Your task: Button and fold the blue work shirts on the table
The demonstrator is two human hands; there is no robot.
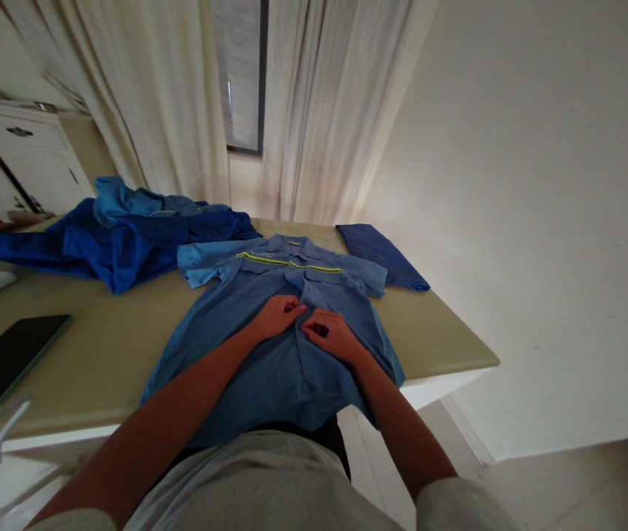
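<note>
A blue short-sleeved shirt (pixel 258 369) lies front up on the table, collar away from me, its lower hem hanging over the near edge. A yellow stripe crosses its chest. My left hand (pixel 279 317) pinches the front placket of the shirt from the left, fingers curled. Just to the right, my right hand (pixel 329 333) is closed on the other side of the same placket, thumb and forefinger together. Whatever button lies between the fingertips is hidden. Lower on the placket a button (pixel 306 386) shows.
Rumpled blue garments (pixel 125 236) are heaped at the back left of the table (pixel 440 339). A folded dark blue garment (pixel 383 254) lies at the back right. A dark tablet-like device (pixel 9 361) rests at the left, near a white cable (pixel 7 435). Curtains (pixel 170 96) hang behind.
</note>
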